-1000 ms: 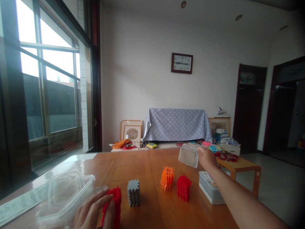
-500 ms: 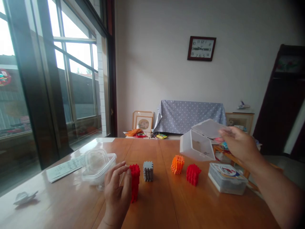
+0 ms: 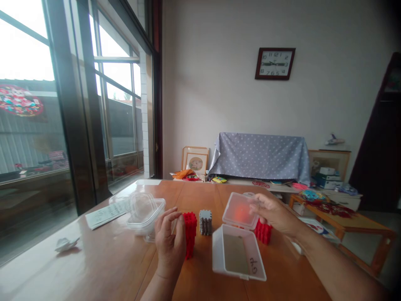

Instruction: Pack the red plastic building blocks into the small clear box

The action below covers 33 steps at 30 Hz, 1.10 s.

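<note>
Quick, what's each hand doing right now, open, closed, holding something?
Left hand: curled beside a red block stack; whether it grips anything can't be told.
Right hand: closed, holding the open translucent plastic box by its lid.

hands (image 3: 171, 244) (image 3: 273, 212): 2 | red stacks (image 3: 190, 234) (image 3: 263, 232): 2 | grey stack (image 3: 205, 223): 1 | held box (image 3: 218, 256): 1
</note>
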Each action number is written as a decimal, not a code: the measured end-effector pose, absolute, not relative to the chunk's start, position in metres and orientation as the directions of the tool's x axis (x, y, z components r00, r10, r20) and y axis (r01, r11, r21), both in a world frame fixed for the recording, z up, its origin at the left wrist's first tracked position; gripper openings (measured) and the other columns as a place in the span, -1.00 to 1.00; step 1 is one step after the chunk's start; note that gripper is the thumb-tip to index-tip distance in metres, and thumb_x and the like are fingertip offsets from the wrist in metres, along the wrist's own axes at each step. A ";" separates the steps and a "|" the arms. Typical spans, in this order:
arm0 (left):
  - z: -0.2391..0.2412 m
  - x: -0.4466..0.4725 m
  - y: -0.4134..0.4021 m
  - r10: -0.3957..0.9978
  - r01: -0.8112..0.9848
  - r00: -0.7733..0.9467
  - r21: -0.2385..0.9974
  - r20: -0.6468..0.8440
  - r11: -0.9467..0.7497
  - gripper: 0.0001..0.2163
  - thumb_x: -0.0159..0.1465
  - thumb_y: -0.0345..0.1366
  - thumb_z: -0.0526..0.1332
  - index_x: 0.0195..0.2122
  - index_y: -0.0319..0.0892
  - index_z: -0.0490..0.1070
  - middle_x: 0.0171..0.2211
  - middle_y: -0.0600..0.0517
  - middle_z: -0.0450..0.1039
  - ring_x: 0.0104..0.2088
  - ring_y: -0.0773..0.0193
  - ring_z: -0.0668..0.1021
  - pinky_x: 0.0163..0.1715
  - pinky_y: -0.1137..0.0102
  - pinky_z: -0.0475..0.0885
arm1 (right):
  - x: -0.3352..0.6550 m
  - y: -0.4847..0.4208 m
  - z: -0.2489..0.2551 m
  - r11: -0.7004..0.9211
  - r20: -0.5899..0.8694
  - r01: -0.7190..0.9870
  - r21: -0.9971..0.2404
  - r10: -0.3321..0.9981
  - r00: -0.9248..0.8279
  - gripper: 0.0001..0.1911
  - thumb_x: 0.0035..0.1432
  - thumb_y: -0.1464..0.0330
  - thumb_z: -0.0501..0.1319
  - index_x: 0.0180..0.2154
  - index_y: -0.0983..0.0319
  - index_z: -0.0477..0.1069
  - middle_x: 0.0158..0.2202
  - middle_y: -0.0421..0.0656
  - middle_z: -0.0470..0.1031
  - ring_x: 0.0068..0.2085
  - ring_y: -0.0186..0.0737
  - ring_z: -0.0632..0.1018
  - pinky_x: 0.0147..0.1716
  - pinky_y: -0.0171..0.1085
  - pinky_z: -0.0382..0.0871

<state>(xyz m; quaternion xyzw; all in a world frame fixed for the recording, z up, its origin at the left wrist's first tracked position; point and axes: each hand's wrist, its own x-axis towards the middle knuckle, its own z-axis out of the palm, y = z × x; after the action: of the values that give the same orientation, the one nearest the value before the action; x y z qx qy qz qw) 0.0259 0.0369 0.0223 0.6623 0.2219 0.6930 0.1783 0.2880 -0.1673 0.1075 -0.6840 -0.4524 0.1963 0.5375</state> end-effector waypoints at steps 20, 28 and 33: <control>0.018 0.028 0.024 0.499 -0.070 0.082 0.505 0.863 -0.861 -0.90 0.39 -0.35 0.22 -0.10 -0.09 0.47 -0.12 -0.05 0.50 -0.10 0.15 0.55 -0.04 0.24 0.44 | 0.318 -0.087 0.048 -0.027 0.102 0.226 -0.974 0.836 0.539 -0.52 0.12 -0.09 0.28 -0.24 0.20 0.42 -0.34 -0.15 0.59 -0.59 -0.46 0.26 -0.65 -0.43 -0.03; 0.017 0.036 -0.011 0.260 -0.142 0.480 0.367 0.838 -0.920 -0.91 0.34 -0.44 0.18 -0.23 -0.10 0.41 -0.48 0.08 0.41 -0.46 0.29 0.46 -0.40 0.39 0.30 | 0.327 -0.074 0.033 0.012 0.109 0.185 -0.983 0.843 0.526 -0.49 0.20 -0.09 0.23 -0.12 0.21 0.48 -0.35 -0.13 0.60 -0.62 -0.48 0.26 -0.68 -0.45 0.01; 0.009 0.046 -0.013 0.159 -0.161 0.571 0.299 0.805 -0.941 -0.87 0.26 -0.46 0.18 -0.24 -0.09 0.42 -0.49 0.07 0.46 -0.46 0.26 0.51 -0.40 0.36 0.29 | 0.323 -0.067 0.031 0.030 0.108 0.153 -0.988 0.838 0.534 -0.51 0.21 -0.07 0.24 -0.10 0.20 0.47 -0.35 -0.15 0.60 -0.63 -0.50 0.22 -0.69 -0.47 -0.02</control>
<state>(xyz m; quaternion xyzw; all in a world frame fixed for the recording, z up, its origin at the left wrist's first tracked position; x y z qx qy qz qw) 0.0457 -0.0132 0.0091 0.8693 -0.0007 0.4631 0.1725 0.3225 -0.0673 0.0315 -0.6358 -0.3897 0.2845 0.6024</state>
